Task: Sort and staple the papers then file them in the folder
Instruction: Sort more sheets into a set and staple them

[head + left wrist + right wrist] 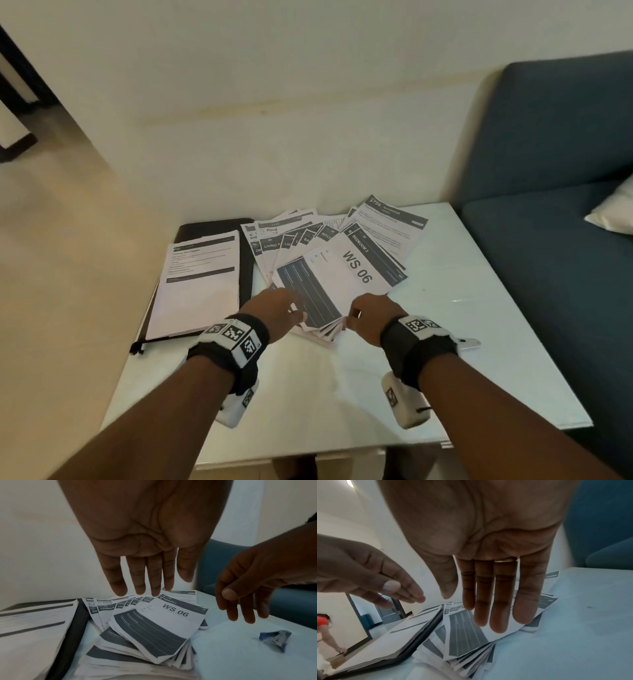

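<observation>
on the table (445, 308) a black folder (246, 260) lies left of the fanned papers (329, 274). both hands, left (281, 310) and right (371, 313), hover released, grasping nothing; best square the fan's near edges before stapling.

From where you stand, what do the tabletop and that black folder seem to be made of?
The pale, glossy tabletop looks like glass or a glass-covered surface: it shows soft reflections and a thin, clear-looking front edge. The black folder seems to be leather or imitation leather, matte and dark, with rounded corners; which one I cannot tell.
</observation>
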{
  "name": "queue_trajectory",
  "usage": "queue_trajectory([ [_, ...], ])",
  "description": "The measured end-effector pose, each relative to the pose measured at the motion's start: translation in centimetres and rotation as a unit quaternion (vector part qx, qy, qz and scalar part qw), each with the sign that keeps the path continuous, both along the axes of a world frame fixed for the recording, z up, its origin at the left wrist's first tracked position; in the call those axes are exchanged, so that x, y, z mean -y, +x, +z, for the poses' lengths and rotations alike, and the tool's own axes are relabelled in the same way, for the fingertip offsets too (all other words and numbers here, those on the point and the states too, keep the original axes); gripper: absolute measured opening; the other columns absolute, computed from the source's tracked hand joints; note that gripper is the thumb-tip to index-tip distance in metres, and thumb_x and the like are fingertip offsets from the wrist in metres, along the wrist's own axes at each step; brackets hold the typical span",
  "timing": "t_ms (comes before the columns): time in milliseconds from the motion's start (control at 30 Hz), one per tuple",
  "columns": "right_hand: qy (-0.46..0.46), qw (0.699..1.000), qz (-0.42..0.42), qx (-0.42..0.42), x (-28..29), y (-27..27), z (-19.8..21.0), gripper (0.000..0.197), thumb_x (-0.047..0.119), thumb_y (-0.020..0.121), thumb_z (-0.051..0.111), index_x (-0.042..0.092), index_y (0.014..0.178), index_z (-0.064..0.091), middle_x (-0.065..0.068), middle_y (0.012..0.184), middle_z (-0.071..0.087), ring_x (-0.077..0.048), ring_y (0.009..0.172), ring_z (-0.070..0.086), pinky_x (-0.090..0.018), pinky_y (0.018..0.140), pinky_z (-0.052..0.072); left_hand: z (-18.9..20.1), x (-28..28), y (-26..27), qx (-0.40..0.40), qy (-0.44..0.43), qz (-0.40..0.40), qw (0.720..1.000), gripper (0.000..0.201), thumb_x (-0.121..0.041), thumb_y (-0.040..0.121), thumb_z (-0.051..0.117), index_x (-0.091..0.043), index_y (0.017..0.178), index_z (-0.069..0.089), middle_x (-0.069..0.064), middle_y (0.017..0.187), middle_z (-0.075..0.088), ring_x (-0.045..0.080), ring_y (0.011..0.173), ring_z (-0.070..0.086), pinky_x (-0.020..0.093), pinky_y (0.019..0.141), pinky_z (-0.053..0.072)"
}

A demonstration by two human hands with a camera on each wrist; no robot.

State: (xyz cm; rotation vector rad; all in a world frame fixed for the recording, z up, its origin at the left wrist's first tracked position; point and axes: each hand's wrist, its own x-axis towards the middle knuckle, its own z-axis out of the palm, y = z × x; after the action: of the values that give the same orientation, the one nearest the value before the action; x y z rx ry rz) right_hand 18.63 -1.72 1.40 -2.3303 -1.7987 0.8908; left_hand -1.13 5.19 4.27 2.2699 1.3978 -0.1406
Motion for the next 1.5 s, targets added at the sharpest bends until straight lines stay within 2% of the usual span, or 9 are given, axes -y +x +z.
queue_trajectory([
  [133, -0.018, 1.000, -0.025, 0.002, -0.8, 1.7, -1.9, 0.029, 0.038, 0.094, 0.057, 0.014, 0.110, 0.062, -0.009, 0.113, 0.067, -0.028, 0.104, 0.063, -0.035, 0.087, 0.051, -1.8, -0.5, 1.8, 0.015, -0.012, 0.027, 0.999, 0.030, -0.036, 0.096, 0.055, -0.022, 0.122, 0.062, -0.003, 0.125, 0.064, 0.017, 0.113, 0.058, 0.032, 0.098, 0.045],
  [300, -0.058, 0.997, -0.039, 0.028, 0.5, 3.7, -4.0, 0.037, 0.041, 0.094, 0.055, 0.013, 0.118, 0.061, -0.010, 0.122, 0.064, -0.030, 0.112, 0.060, -0.036, 0.093, 0.049, -5.3, -1.8, 4.4, -0.102, -0.004, -0.024, 0.995, 0.032, -0.029, 0.097, 0.052, -0.020, 0.128, 0.056, -0.001, 0.136, 0.056, 0.023, 0.123, 0.054, 0.034, 0.103, 0.041],
  [467, -0.061, 0.997, -0.050, 0.008, 1.4, 5.1, -3.8, 0.034, 0.040, 0.096, 0.053, 0.014, 0.116, 0.062, -0.007, 0.128, 0.061, -0.027, 0.118, 0.056, -0.034, 0.098, 0.046, -9.2, -2.5, 6.6, -0.190, -0.027, -0.064, 0.979, 0.071, -0.035, 0.089, 0.068, -0.012, 0.147, 0.035, 0.011, 0.153, 0.035, 0.029, 0.138, 0.039, 0.037, 0.112, 0.034],
  [633, -0.059, 0.996, -0.073, -0.014, 1.9, 5.3, -3.9, 0.020, 0.045, 0.093, 0.056, 0.025, 0.090, 0.058, -0.001, 0.116, 0.065, -0.023, 0.109, 0.059, -0.033, 0.092, 0.047, -11.6, -3.3, 7.5, -0.183, 0.001, -0.066, 0.981, 0.051, -0.023, 0.092, 0.062, -0.012, 0.138, 0.043, 0.010, 0.144, 0.044, 0.030, 0.130, 0.048, 0.042, 0.106, 0.043],
  [1033, -0.056, 0.990, -0.115, -0.062, 0.9, 4.4, -4.3, 0.026, 0.044, 0.092, 0.056, 0.019, 0.090, 0.064, -0.004, 0.109, 0.069, -0.026, 0.103, 0.064, -0.033, 0.087, 0.050, -13.1, -4.1, 5.0, -0.122, 0.047, -0.029, 0.991, 0.026, -0.023, 0.098, 0.047, -0.020, 0.120, 0.059, 0.001, 0.127, 0.059, 0.020, 0.115, 0.058, 0.032, 0.099, 0.047],
  [1100, -0.056, 0.970, -0.173, -0.164, 0.8, 4.1, -4.7, 0.033, 0.046, 0.093, 0.054, 0.014, 0.087, 0.062, -0.009, 0.097, 0.073, -0.028, 0.086, 0.069, -0.034, 0.077, 0.054, -11.9, -3.8, 5.4, -0.096, 0.049, -0.020, 0.994, 0.024, -0.028, 0.098, 0.047, -0.020, 0.115, 0.062, 0.000, 0.121, 0.062, 0.020, 0.113, 0.058, 0.030, 0.097, 0.046],
  [1200, -0.058, 0.878, -0.321, -0.351, 0.6, 3.9, -4.5, 0.043, 0.050, 0.095, 0.052, 0.007, 0.090, 0.059, -0.015, 0.084, 0.070, -0.026, 0.063, 0.063, -0.034, 0.062, 0.052, -9.5, -2.6, 6.5, -0.036, 0.050, -0.014, 0.998, 0.023, -0.031, 0.099, 0.048, -0.021, 0.108, 0.066, -0.003, 0.110, 0.065, 0.017, 0.104, 0.060, 0.028, 0.093, 0.047],
  [1400, -0.040, 0.748, -0.453, -0.483, 0.8, 4.5, -3.8, 0.058, 0.062, 0.090, 0.053, 0.007, 0.108, 0.054, -0.022, 0.096, 0.071, -0.038, 0.086, 0.071, -0.047, 0.065, 0.061, -4.7, 1.5, 7.1, 0.049, -0.006, -0.012, 0.999, 0.018, -0.037, 0.089, 0.065, -0.030, 0.079, 0.052, -0.008, 0.092, 0.060, 0.012, 0.088, 0.058, 0.028, 0.084, 0.052],
  [1500, -0.038, 0.732, -0.449, -0.511, 1.2, 4.4, -3.9, 0.040, 0.041, 0.094, 0.062, 0.005, 0.110, 0.056, -0.024, 0.095, 0.072, -0.039, 0.086, 0.072, -0.049, 0.067, 0.061, -2.9, 3.8, 6.6, 0.048, -0.020, -0.050, 0.997, 0.027, -0.036, 0.084, 0.072, -0.027, 0.074, 0.049, -0.005, 0.100, 0.065, 0.014, 0.093, 0.060, 0.027, 0.082, 0.051],
])
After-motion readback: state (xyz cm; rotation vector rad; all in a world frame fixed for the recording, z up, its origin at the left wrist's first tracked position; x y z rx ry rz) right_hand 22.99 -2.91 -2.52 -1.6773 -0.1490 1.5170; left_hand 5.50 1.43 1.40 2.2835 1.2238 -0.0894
